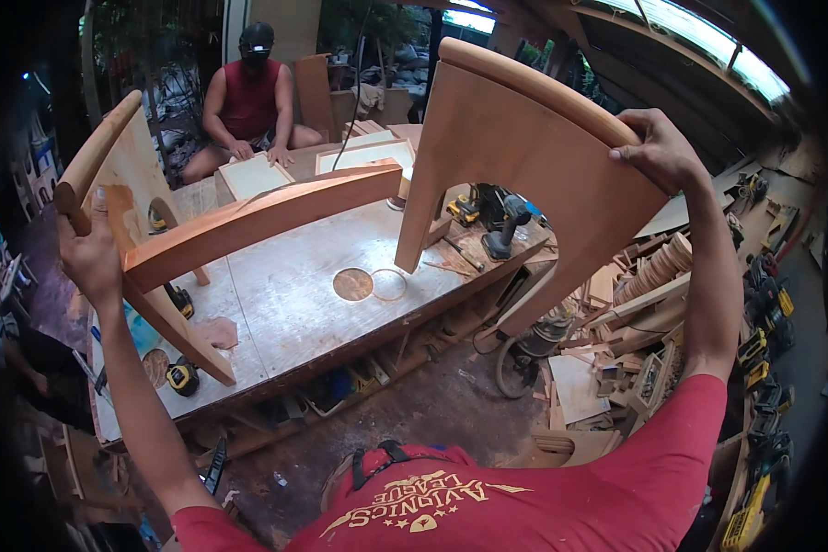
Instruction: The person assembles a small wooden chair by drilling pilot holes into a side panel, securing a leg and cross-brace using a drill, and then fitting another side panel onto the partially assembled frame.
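Both hands hold a wooden frame up above the workbench [340, 304]: left hand [90, 258] is wrapped around the frame's left end panel [124, 161], right hand [651, 147] is clamped over the curved top rail of the right panel [515, 175]. I judge the frame [267, 216] hangs clear of the bench, its cross rail spanning between the panels. To handle it well, I'd keep both grips level so the joints don't rack, and mind the drill [504, 230] and tape measure [183, 375] on the bench below. Beyond the bench, another person [251, 101] presses on a board [253, 175].
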The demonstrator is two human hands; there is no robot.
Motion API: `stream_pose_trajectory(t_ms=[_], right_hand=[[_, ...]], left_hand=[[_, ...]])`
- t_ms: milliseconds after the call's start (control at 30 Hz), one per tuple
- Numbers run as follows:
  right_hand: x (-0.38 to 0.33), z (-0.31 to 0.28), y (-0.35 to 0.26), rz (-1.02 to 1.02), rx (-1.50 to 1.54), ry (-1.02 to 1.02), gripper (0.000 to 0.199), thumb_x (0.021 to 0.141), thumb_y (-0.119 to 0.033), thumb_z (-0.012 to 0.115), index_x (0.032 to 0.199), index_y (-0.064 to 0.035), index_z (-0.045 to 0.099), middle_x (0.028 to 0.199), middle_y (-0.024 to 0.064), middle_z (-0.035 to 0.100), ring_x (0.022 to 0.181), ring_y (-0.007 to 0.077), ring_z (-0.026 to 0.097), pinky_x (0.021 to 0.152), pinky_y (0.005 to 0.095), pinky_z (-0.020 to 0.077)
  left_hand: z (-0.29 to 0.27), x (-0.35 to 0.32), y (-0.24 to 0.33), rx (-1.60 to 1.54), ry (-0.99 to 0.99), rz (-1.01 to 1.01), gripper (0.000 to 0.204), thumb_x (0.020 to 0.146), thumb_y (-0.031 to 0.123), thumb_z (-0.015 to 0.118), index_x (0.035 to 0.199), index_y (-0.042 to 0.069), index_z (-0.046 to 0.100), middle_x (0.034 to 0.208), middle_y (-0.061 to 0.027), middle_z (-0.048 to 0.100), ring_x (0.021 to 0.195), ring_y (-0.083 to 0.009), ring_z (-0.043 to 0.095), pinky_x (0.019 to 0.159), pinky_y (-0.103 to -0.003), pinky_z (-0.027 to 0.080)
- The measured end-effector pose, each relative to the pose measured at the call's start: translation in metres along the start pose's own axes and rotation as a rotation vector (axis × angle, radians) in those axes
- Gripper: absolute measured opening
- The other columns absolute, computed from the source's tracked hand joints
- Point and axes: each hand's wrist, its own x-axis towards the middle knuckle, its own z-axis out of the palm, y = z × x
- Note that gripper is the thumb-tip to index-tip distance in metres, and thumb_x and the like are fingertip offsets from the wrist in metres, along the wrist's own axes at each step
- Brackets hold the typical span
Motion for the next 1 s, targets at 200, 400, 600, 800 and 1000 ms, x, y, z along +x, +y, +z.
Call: stream_pose_trajectory(t_ms=[200, 400, 600, 800, 1000], right_hand=[[0.09, 0.06, -0.011, -0.098, -0.068, 0.032, 0.049, 0.074, -0.019, 0.084, 0.113, 0.0085, 0.073, 0.097, 0.0173, 0.076, 0.09, 0.0252, 0.073, 0.087, 0.0379, 0.0552], [0.19, 0.126, -0.022, -0.203, -0.126, 0.002, 0.047, 0.074, -0.02, 0.086, 0.11, 0.0064, 0.074, 0.093, 0.0164, 0.076, 0.089, 0.0246, 0.073, 0.086, 0.0375, 0.0559], [0.252, 0.149, -0.046, -0.178, -0.137, 0.031, 0.045, 0.074, -0.026, 0.087, 0.107, 0.0038, 0.077, 0.1, 0.0199, 0.077, 0.092, 0.0299, 0.075, 0.088, 0.0402, 0.0576], [0.298, 0.184, -0.084, -0.233, -0.352, -0.006, 0.05, 0.074, -0.031, 0.085, 0.109, 0.0043, 0.076, 0.099, 0.0219, 0.076, 0.09, 0.0323, 0.076, 0.082, 0.0414, 0.0591], [0.302, 0.174, -0.109, -0.293, -0.374, -0.159, 0.045, 0.071, -0.03, 0.082, 0.098, 0.0061, 0.078, 0.089, 0.022, 0.076, 0.078, 0.0343, 0.076, 0.074, 0.0436, 0.0605]], left_hand=[[-0.003, -0.001, 0.007, -0.084, -0.014, -0.032, 0.053, 0.096, 0.04, 0.077, 0.133, 0.003, 0.066, 0.119, -0.0172, 0.075, 0.11, -0.0293, 0.073, 0.094, -0.04, 0.055], [-0.006, -0.001, 0.014, -0.131, -0.02, -0.023, 0.057, 0.096, 0.039, 0.078, 0.136, 0.001, 0.064, 0.121, -0.0162, 0.075, 0.112, -0.0264, 0.071, 0.096, -0.037, 0.053], [-0.008, -0.005, 0.025, -0.067, -0.057, -0.044, 0.054, 0.097, 0.035, 0.077, 0.135, 0.0, 0.063, 0.123, -0.0151, 0.074, 0.111, -0.0228, 0.07, 0.097, -0.036, 0.053], [-0.003, -0.005, 0.031, -0.055, -0.035, -0.021, 0.057, 0.099, 0.03, 0.075, 0.143, -0.002, 0.058, 0.128, -0.0138, 0.071, 0.114, -0.0194, 0.068, 0.101, -0.034, 0.052], [0.001, -0.005, 0.034, 0.008, -0.011, 0.044, 0.057, 0.101, 0.027, 0.073, 0.148, -0.001, 0.055, 0.135, -0.0133, 0.067, 0.119, -0.0179, 0.065, 0.105, -0.033, 0.049]])
